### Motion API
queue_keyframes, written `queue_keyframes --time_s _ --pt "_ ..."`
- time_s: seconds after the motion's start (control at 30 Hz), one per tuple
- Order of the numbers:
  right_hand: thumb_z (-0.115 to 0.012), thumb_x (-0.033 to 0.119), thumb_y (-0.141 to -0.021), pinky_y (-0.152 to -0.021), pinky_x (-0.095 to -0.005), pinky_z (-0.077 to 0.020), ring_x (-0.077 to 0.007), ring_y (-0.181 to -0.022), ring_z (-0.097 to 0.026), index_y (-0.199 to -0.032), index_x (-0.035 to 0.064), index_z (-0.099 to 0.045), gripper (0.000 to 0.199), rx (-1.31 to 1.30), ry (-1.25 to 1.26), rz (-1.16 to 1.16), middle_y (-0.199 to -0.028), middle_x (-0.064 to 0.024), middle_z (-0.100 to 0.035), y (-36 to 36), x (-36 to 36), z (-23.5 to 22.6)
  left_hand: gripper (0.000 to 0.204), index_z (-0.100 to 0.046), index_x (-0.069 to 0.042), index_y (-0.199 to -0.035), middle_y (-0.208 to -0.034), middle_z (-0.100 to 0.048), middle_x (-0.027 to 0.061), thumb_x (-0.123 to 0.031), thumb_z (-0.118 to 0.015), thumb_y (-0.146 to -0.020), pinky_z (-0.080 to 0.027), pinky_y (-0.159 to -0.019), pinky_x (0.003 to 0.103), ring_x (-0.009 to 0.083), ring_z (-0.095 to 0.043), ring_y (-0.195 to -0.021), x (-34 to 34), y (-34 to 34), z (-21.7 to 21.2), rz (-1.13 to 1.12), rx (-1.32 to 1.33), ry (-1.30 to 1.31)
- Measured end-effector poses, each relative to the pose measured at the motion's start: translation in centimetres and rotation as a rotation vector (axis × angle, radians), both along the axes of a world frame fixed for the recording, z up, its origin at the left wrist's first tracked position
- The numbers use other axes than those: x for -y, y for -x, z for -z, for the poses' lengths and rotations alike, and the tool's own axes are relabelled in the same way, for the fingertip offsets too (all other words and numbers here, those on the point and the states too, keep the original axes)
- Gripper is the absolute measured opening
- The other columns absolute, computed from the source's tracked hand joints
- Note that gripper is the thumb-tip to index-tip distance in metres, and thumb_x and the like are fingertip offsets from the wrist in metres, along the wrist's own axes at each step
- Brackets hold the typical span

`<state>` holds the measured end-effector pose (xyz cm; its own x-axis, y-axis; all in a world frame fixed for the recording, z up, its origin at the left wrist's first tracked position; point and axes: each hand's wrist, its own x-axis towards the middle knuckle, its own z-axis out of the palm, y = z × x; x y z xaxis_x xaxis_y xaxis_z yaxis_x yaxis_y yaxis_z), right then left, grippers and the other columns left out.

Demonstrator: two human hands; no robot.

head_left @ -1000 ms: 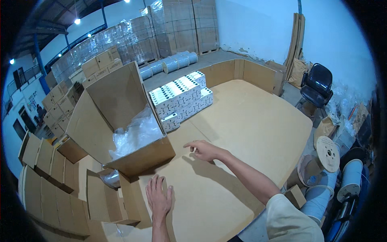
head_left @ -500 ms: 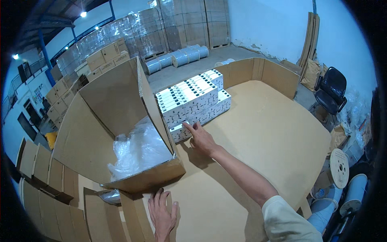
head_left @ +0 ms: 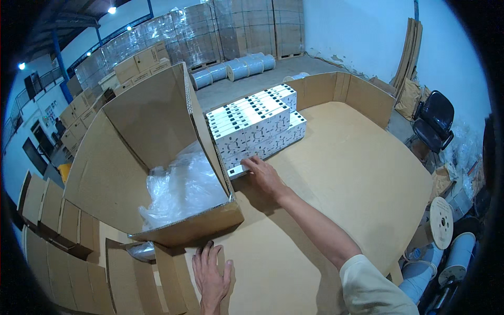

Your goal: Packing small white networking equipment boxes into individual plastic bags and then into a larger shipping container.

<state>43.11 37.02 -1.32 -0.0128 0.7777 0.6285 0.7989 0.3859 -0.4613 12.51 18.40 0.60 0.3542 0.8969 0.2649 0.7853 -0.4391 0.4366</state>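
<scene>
- Our right hand (head_left: 264, 176) has moved over the bench (head_left: 352, 173) to the low box (head_left: 238, 171) of the stack (head_left: 260, 128), toward the far edge; we can't tell whether it grips.
- Our left hand (head_left: 212, 274) stays spread, empty: only the right reaches the box.

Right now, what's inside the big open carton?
Crumpled clear plastic lies inside the big open carton. Anything beneath it is covered; can't see the carton's bottom.
</scene>
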Motion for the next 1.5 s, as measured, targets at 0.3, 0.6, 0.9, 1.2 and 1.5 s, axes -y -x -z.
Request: queue_keyframes --time_s 0.3,0.6,0.9,1.2,1.5 --pt "-0.064 -0.006 -0.079 -0.082 -0.0465 -0.0551 -0.0396 -0.097 -0.065 -0.116 0.01 -0.062 0.04 -0.132 0.171 0.096 -0.111 -0.0152 -0.063 0.0 8.2 -2.1 0.05 -0.053 -0.009 -0.135 -0.148 -0.048 0.0159 -0.025 -0.069 -0.091 -0.025 -0.119 0.056 0.0425 -0.04 -0.137 0.6 1.1 0.6 0.013 0.032 -0.006" --pt "-0.064 -0.007 -0.082 -0.078 -0.0448 -0.0552 -0.0368 -0.094 -0.066 -0.114 0.0065 -0.062 0.035 -0.122 0.122 0.144 -0.107 -0.0156 -0.063 4.7 20.0 -4.6 0.046 -0.053 -0.001 -0.134 -0.13 -0.058 0.0167 -0.012 -0.066 -0.092 -0.043 -0.109 0.042 0.0319 -0.054 -0.124 2.1 2.1 0.7 0.026 0.327 0.071" --pt "-0.066 -0.008 -0.083 -0.075 -0.0406 -0.0557 -0.0336 -0.087 -0.066 -0.113 0.0049 -0.063 0.033 -0.154 0.207 0.008 -0.104 -0.0144 -0.063 13.9 25.6 -4.9 0.037 -0.054 -0.006 -0.135 -0.104 -0.072 0.0103 -0.021 -0.059 -0.102 -0.051 -0.092 0.036 0.02 -0.067 -0.098 5.2 5.3 0.3 -0.034 0.661 0.349" --pt "-0.065 -0.006 -0.084 -0.082 -0.0322 -0.0561 -0.0268 -0.104 -0.067 -0.115 0.0023 -0.064 0.033 -0.284 0.149 -0.201 -0.125 -0.0154 -0.059 18.2 25.2 -2.9 0.031 -0.059 -0.008 -0.128 -0.088 -0.066 0.0027 -0.03 -0.05 -0.109 -0.052 -0.075 0.026 0.0086 -0.06 -0.08 3.4 5.8 1.8 -0.006 1.048 0.519" --pt "-0.058 0.009 -0.103 -0.095 -0.0302 -0.0547 -0.0196 -0.112 -0.063 -0.121 -0.0032 -0.059 0.022 -0.96 0.359 -0.305 -0.141 -0.0148 -0.053 18.4 23.1 -0.4 0.036 -0.052 -0.007 -0.137 -0.105 -0.068 0.0102 -0.007 -0.058 -0.101 -0.055 -0.08 0.029 0.0131 -0.064 -0.089 2.2 5.6 2.0 -0.014 1.101 0.401"
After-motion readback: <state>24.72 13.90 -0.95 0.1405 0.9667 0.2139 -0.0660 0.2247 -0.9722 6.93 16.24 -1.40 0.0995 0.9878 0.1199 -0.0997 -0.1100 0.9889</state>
